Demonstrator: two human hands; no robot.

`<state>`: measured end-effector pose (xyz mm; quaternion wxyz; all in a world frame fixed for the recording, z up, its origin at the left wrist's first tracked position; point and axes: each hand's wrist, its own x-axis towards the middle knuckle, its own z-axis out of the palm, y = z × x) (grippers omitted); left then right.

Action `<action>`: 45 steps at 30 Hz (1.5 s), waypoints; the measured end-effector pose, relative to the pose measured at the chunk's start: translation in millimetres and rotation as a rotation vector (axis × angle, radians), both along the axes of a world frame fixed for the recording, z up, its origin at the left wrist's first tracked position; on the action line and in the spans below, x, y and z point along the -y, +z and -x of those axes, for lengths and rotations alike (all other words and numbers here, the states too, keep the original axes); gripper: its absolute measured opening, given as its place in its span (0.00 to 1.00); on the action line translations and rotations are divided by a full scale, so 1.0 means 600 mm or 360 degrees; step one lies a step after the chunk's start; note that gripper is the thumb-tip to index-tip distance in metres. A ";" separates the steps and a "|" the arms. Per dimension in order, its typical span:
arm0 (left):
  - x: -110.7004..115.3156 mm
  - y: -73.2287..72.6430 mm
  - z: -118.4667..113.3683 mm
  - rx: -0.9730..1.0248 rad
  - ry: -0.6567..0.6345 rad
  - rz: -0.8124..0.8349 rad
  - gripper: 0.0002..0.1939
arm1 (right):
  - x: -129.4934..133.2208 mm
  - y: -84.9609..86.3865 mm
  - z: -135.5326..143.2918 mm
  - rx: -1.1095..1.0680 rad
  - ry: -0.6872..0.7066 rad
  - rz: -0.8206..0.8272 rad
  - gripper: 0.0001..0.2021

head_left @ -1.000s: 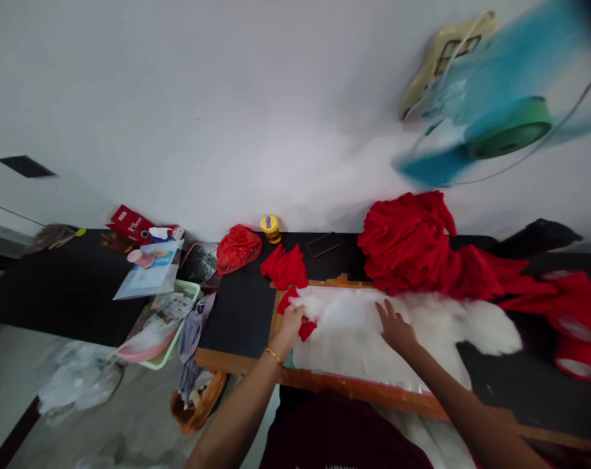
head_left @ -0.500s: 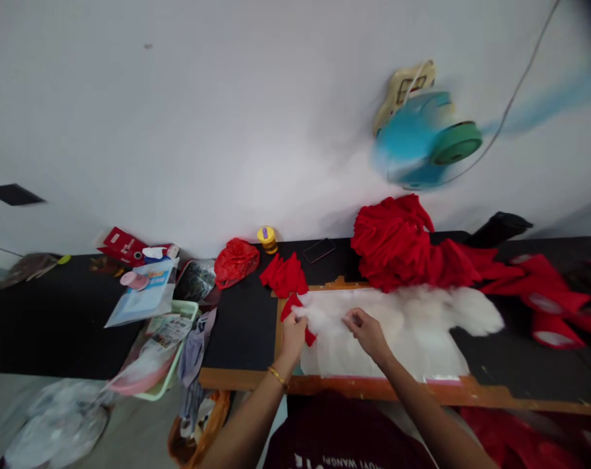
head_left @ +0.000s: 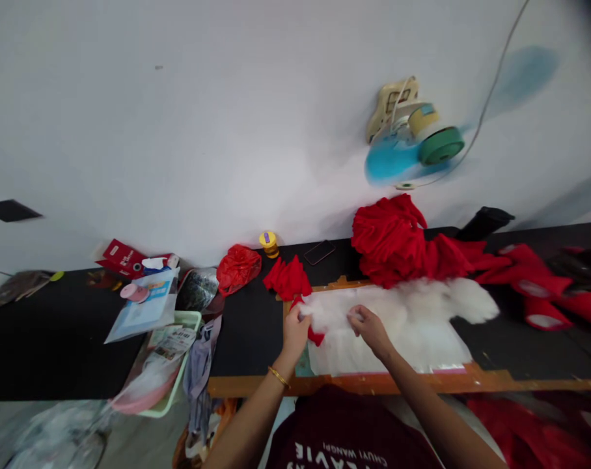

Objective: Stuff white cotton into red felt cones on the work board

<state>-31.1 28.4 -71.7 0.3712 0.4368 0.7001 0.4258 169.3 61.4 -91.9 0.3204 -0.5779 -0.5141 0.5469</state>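
On desk [head_left: 247,335]: left hand [head_left: 295,333] pinches white stuffing [head_left: 325,314] at red cloth [head_left: 316,337]; right hand [head_left: 370,329], fingertips together; much stuffing left loose.

Both forearms [head_left: 252,415] are slanting inward; the left hand [head_left: 296,331] is pinching, while the right hand [head_left: 370,329] is facing palm-down, loosely curled.

"CHUYI WANGPI" on the maroon shirt [head_left: 332,417]

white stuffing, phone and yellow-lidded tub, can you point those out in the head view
White stuffing [head_left: 422,301], head view: middle of the fluffy spread.
Phone [head_left: 319,252], head view: middle of its dark face.
Yellow-lidded tub [head_left: 269,245], head view: near the lid's front edge.
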 end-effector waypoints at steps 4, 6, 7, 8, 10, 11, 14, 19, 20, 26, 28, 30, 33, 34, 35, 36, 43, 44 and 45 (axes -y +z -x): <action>-0.003 -0.005 -0.002 -0.0064 -0.0080 0.0008 0.04 | 0.007 0.014 0.028 -0.0368 0.0331 0.0072 0.16; -0.004 -0.007 -0.011 -0.0071 -0.0101 0.0016 0.05 | 0.009 0.016 0.044 -0.0375 0.0334 0.0103 0.14; -0.004 -0.007 -0.012 -0.0075 -0.0102 0.0017 0.05 | 0.008 0.014 0.048 -0.0331 0.0274 0.0104 0.12; -0.004 -0.007 -0.010 -0.0077 -0.0101 0.0016 0.05 | 0.006 0.012 0.048 -0.0271 0.0194 0.0097 0.10; -0.004 -0.005 0.001 -0.0074 -0.0096 0.0004 0.04 | 0.001 0.009 0.041 -0.0191 0.0082 0.0076 0.09; -0.004 -0.005 0.008 -0.0070 -0.0099 -0.0003 0.04 | 0.001 0.009 0.036 -0.0211 0.0088 0.0070 0.10; -0.005 -0.006 0.017 -0.0039 -0.0151 -0.0011 0.05 | 0.007 0.013 0.039 -0.0419 0.0294 0.0098 0.21; -0.002 -0.013 0.004 -0.0012 -0.0139 0.0005 0.05 | 0.017 0.003 0.073 -0.0332 0.0180 0.0128 0.12; 0.000 -0.015 0.006 -0.0017 -0.0113 0.0006 0.05 | 0.015 -0.002 0.072 -0.0235 0.0104 0.0116 0.10; 0.016 -0.023 0.041 -0.0037 0.0017 0.0053 0.03 | 0.009 -0.008 0.052 -0.0039 0.0062 0.0028 0.12; 0.017 -0.026 0.034 -0.0034 0.0024 0.0076 0.03 | 0.018 -0.003 0.066 -0.0234 0.0213 0.0015 0.18; 0.016 -0.029 0.019 -0.0018 0.0020 0.0089 0.03 | 0.028 -0.001 0.085 -0.0412 0.0336 0.0045 0.22; 0.020 -0.030 0.001 0.0002 -0.0006 0.0100 0.04 | 0.034 -0.010 0.098 -0.0371 0.0294 0.0111 0.18; 0.022 -0.030 0.000 0.0005 -0.0025 0.0107 0.03 | 0.032 -0.015 0.095 -0.0297 0.0230 0.0113 0.15; 0.025 -0.031 0.002 0.0006 -0.0045 0.0119 0.02 | 0.030 -0.020 0.089 -0.0218 0.0155 0.0110 0.13; 0.027 -0.031 0.006 0.0008 -0.0062 0.0133 0.03 | 0.027 -0.024 0.080 -0.0144 0.0081 0.0102 0.11; 0.025 -0.038 0.022 0.0005 -0.0161 0.0260 0.06 | 0.028 -0.014 0.055 -0.0129 0.0078 0.0050 0.11; 0.023 -0.038 0.016 0.0002 -0.0196 0.0271 0.06 | 0.032 -0.009 0.061 -0.0224 0.0189 0.0048 0.15; 0.021 -0.037 0.009 0.0001 -0.0230 0.0277 0.05 | 0.034 -0.004 0.068 -0.0309 0.0296 0.0041 0.18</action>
